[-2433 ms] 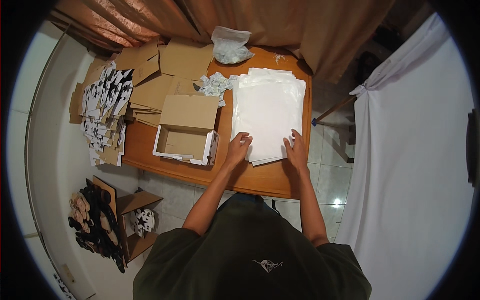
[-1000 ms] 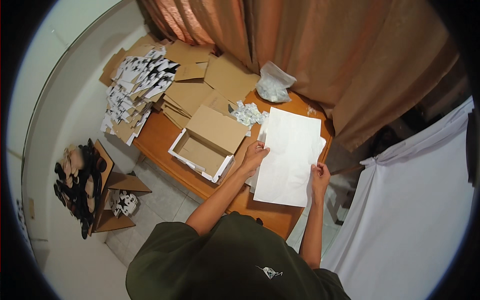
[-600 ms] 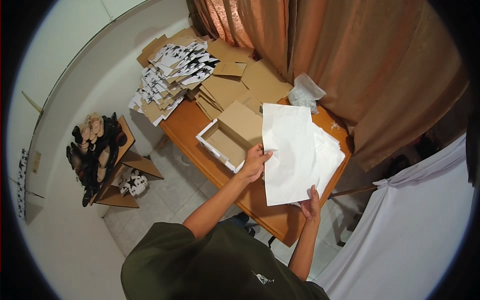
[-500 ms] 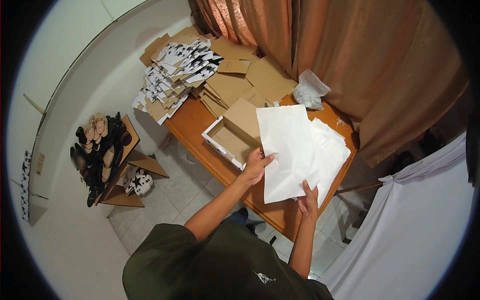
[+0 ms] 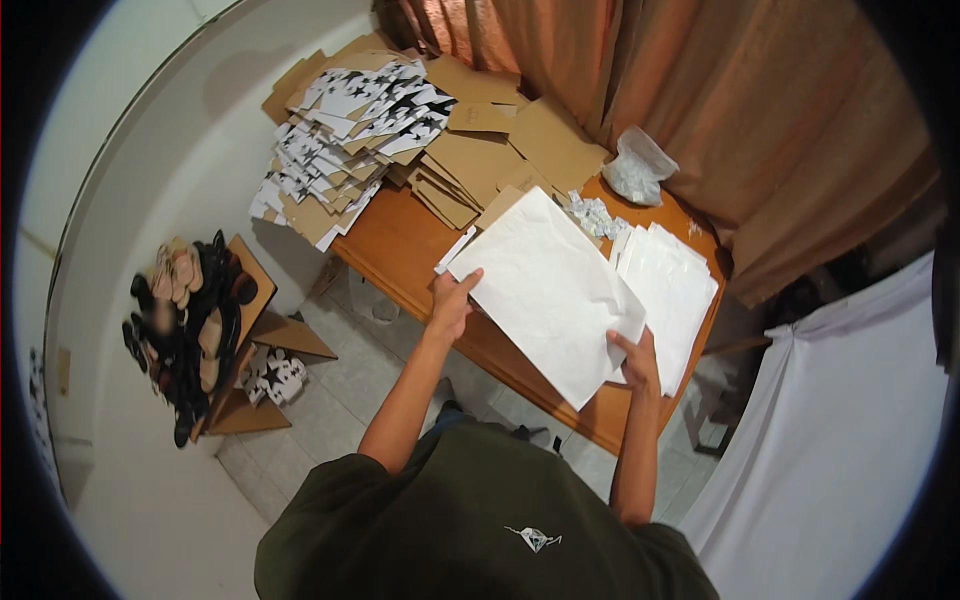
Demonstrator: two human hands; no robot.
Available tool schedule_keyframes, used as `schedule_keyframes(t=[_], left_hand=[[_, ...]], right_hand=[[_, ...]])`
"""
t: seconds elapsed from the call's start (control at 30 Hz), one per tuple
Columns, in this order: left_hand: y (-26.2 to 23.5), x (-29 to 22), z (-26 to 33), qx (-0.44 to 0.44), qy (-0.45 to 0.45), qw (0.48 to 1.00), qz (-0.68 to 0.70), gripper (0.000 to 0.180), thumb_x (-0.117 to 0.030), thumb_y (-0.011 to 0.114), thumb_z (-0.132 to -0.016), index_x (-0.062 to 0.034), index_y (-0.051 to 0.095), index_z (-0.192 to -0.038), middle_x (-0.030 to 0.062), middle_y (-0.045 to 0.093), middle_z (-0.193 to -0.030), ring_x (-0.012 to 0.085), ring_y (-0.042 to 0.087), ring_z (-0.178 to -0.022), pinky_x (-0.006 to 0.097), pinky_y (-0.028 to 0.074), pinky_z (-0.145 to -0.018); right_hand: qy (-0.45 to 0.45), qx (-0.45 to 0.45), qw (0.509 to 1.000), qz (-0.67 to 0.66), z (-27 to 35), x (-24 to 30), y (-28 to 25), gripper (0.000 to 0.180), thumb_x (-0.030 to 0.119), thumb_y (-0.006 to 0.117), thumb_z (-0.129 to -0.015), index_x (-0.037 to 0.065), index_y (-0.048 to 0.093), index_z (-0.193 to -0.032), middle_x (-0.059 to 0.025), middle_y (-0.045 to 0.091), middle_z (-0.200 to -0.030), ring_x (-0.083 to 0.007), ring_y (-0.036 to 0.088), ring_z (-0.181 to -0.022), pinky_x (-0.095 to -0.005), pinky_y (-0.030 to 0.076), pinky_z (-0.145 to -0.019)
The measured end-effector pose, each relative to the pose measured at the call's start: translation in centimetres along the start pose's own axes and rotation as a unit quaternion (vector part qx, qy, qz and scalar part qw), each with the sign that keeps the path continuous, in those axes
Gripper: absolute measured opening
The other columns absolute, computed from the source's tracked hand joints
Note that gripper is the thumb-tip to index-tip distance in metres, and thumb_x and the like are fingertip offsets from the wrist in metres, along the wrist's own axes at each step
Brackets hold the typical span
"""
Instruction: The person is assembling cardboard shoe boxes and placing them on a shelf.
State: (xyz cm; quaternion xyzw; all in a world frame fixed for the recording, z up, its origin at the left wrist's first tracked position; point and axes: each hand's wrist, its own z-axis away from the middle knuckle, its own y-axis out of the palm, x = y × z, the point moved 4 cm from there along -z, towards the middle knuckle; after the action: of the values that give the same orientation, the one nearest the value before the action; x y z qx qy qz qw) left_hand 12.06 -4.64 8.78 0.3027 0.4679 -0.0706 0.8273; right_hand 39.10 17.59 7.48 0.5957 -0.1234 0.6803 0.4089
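A large white sheet of paper [image 5: 545,290] is stretched tilted between my hands above the table's front edge. My left hand [image 5: 453,305] pinches its left edge, thumb on top. On the opposite side, my right hand [image 5: 637,362] grips the right edge, where the paper creases. Behind the sheet lies an open cardboard box, mostly hidden; a bit of its white rim [image 5: 456,250] shows past the left corner. To the right rests a stack of white paper sheets [image 5: 668,290], and small printed packets [image 5: 596,215] lie just beyond the sheet.
Flat cardboard pieces [image 5: 470,150] and star-printed cardboard pieces [image 5: 350,130] are heaped at the wooden table's [image 5: 385,265] far left. A clear plastic bag [image 5: 640,168] sits at the back by the brown curtain [image 5: 760,130]. Shoes [image 5: 200,310] crowd a small stand at left.
My left hand has moved left and up along with the sheet, which has turned and now covers most of the box. The small packets have come into view behind it.
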Motion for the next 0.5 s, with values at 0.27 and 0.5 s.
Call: schedule_keyframes(t=[0.27,0.5], left_hand=[[-7.8,-1.8,-8.2,0.001,-0.011,1.0,-0.017,0.019,-0.005,0.07,-0.092,-0.0084,0.059,-0.107,0.0049,0.069,-0.097,0.0133,0.065,-0.075,0.028,0.051,-0.06],[-9.4,-3.6,-8.9,0.033,-0.073,0.978,-0.192,0.024,-0.004,0.067,-0.093,-0.0059,0.059,-0.115,0.002,0.066,-0.094,0.0107,0.063,-0.083,0.027,0.051,-0.062]], right_hand=[[0.061,-0.177,0.982,-0.005,-5.1,-1.3,5.8,0.068,-0.003,0.075,-0.082,-0.001,0.041,-0.14,-0.0173,0.064,-0.121,-0.0283,0.066,-0.107,-0.0431,0.059,-0.087],[0.004,-0.373,0.918,0.132,-5.1,-2.9,8.1,0.057,-0.003,0.073,-0.083,-0.001,0.045,-0.133,-0.0173,0.071,-0.101,-0.0228,0.07,-0.088,-0.0361,0.058,-0.071]])
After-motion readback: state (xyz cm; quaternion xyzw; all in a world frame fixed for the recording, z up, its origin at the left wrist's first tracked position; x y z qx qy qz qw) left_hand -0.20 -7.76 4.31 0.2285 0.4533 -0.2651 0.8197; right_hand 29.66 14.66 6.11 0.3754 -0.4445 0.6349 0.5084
